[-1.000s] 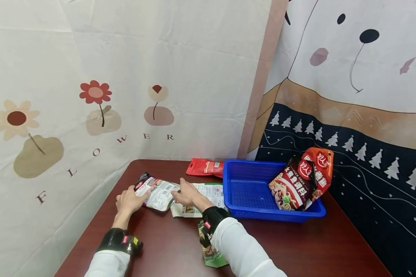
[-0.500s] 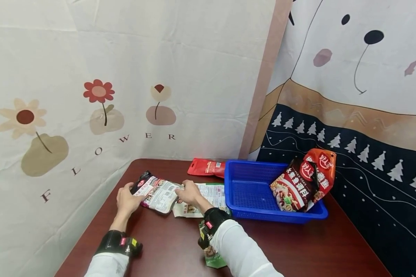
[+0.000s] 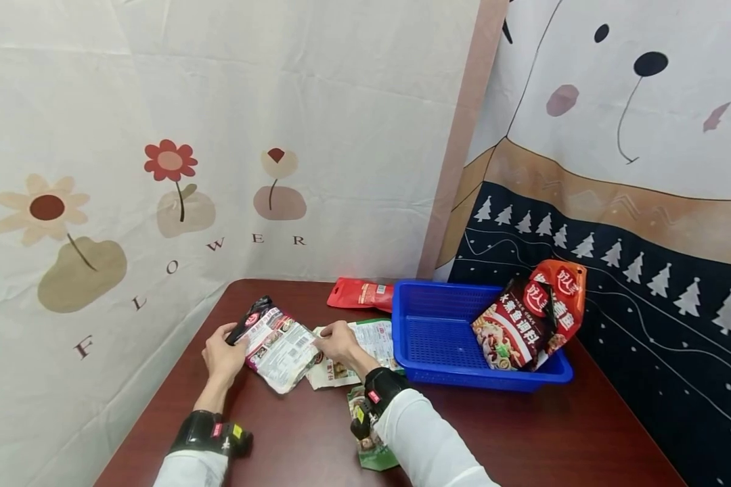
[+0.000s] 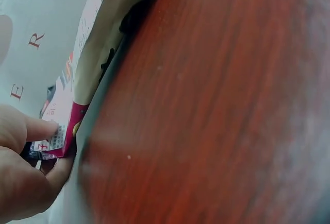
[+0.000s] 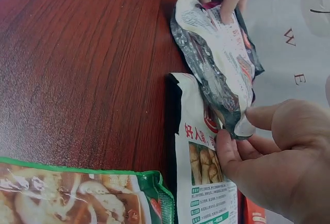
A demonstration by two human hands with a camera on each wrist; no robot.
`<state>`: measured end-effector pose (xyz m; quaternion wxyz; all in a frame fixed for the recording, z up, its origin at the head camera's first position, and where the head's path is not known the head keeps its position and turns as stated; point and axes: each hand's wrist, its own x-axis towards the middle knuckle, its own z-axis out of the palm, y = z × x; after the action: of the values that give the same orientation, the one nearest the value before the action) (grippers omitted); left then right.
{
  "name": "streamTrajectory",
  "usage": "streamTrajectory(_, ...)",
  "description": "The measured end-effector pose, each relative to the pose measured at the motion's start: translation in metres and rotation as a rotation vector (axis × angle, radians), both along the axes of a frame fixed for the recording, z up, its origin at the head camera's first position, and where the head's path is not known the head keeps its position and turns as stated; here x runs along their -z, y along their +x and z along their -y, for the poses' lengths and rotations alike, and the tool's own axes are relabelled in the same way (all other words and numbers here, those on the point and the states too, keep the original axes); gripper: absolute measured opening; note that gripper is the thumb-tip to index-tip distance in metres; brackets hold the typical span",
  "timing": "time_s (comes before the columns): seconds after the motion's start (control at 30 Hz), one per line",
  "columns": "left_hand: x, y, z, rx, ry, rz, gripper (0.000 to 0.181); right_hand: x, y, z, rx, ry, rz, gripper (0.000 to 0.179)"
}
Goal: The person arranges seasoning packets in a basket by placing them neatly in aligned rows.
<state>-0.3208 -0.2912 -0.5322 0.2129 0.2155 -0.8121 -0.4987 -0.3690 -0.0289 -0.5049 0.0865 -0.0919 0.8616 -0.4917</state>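
While the dark-ended packet (image 3: 283,348) is held up at two sides, the left hand (image 3: 221,358) is found at its 9 o'clock and the right hand (image 3: 341,343) at its 3 o'clock, 12 being taken as straight away from the person. The long axis is laid from roughly 10 to 4 o'clock, the dark end at 10. By the left hand that end is pinched, thumb on top and fingers curled beneath; by the right, the opposite corner is nipped between thumb and bent fingers. The blue basket (image 3: 481,380) is placed at 3 o'clock, well apart from the packet, and the right hand is clearly the nearer to it. Just beneath that hand, the white-and-green packet (image 3: 374,340) is partly covered. Whether the table (image 3: 493,433) is touched by the held packet's lower edge cannot be told.
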Motion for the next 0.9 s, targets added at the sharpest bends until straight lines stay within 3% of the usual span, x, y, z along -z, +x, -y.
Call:
streamTrajectory(0.13,-0.004,0.0,-0.003,-0.005,0.015,-0.022,0.047,-0.004,0.012,-0.003,-0.005,-0.051,-0.012,0.02)
streamTrajectory(0.43,-0.02,0.002,-0.008,0.003,0.014,-0.085,0.043,-0.001,0.011,-0.01,-0.015,-0.121,-0.015,0.023)
streamTrajectory(0.63,-0.038,0.003,-0.016,0.025,0.004,-0.159,0.042,-0.007,0.018,-0.017,-0.022,-0.164,-0.045,0.028)
streamTrajectory(0.9,-0.072,0.006,-0.032,0.146,0.067,-0.282,0.04,-0.02,0.036,-0.034,-0.004,-0.166,-0.21,0.032)
